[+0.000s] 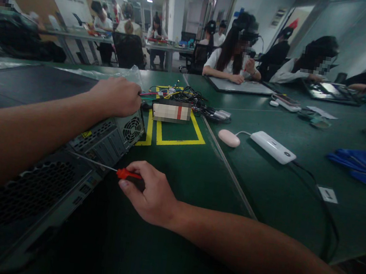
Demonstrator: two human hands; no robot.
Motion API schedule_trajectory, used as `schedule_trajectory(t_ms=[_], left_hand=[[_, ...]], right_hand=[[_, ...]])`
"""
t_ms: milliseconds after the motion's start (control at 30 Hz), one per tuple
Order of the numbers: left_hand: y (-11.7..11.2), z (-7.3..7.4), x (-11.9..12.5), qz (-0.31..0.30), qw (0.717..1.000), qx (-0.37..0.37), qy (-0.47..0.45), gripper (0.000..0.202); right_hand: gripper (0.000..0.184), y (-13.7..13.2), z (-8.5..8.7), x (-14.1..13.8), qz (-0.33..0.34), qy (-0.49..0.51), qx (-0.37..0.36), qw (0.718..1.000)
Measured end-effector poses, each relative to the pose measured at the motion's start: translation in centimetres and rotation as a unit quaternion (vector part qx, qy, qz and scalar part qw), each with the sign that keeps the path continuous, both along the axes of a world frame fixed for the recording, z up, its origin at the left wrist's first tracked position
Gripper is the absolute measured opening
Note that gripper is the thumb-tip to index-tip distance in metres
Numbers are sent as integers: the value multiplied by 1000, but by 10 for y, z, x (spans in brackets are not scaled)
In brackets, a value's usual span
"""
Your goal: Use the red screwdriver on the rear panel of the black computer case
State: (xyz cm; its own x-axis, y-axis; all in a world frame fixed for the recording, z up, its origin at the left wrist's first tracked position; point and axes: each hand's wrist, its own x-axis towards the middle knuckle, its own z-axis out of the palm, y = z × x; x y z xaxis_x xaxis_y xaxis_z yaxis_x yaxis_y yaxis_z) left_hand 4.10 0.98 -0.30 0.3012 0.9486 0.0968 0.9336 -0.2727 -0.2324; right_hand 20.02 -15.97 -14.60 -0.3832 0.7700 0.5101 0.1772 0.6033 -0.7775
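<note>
A dark desktop computer case (97, 143) lies at the left, its vented rear panel turned toward the middle of the table. In my right hand (153, 196) is a screwdriver (127, 174) with a red and black handle. Its long thin shaft points left and reaches the rear panel, but the exact contact of the tip is hard to see. My left hand (119, 96) is closed over the case's far upper corner, above the round fan grille (132, 129). A small dark bit shows at its fingers; what they grip is hidden.
Behind the case lie a tangle of cables (188, 96) and a pale box (171, 111) near yellow tape marks (180, 144). Rightward are a pink mouse-shaped object (229, 138), a white corded device (272, 147) and a blue bundle (363, 166). Several people sit across the table.
</note>
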Motion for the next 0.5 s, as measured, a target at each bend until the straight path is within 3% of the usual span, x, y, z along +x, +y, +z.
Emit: schedule_trajectory(t_ms=[133,500], left_hand=[[-3,1,3,25,998,24,50,53],[-2,2,2,28,999,3,25,56]], right_hand=[[25,-1,1,1,-5,-6,7,1000],[27,0,4,2,5,-35,10,999]])
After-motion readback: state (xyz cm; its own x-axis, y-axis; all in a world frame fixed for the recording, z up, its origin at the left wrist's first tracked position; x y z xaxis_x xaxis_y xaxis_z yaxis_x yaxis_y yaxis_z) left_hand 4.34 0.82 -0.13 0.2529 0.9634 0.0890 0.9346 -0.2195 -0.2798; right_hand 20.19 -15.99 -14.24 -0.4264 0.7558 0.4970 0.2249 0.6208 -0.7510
